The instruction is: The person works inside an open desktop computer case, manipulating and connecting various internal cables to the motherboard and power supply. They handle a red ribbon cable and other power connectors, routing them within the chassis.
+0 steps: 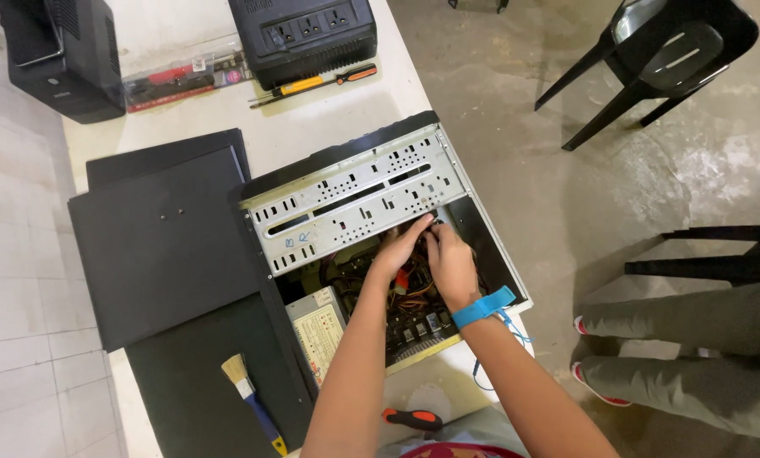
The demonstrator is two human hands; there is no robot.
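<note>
An open desktop computer case (pixel 482 222) lies on its side on a white table (pixel 329 127). Both my hands reach into it, just under the perforated metal drive cage (pixel 354 199). My left hand (pixel 399 248) has its fingers bent among orange and red cables (pixel 414 293). My right hand (pixel 449 261) is next to it, fingertips pushed under the cage's edge and hidden. A blue strap (pixel 483 308) with a thin cord circles my right wrist. What the fingers grip is hidden. The power supply (pixel 319 326) sits at the case's near left.
Black side panels (pixel 159 237) lie left of the case, with a paintbrush (pixel 248 399) on one. A red-handled screwdriver (pixel 412 418) lies near me. Two black boxes (pixel 57 51) (pixel 308 34), a tool kit (pixel 180 80) and screwdrivers (pixel 316 83) sit farther back. Another person's legs (pixel 685 356) and black chairs (pixel 651 59) stand right.
</note>
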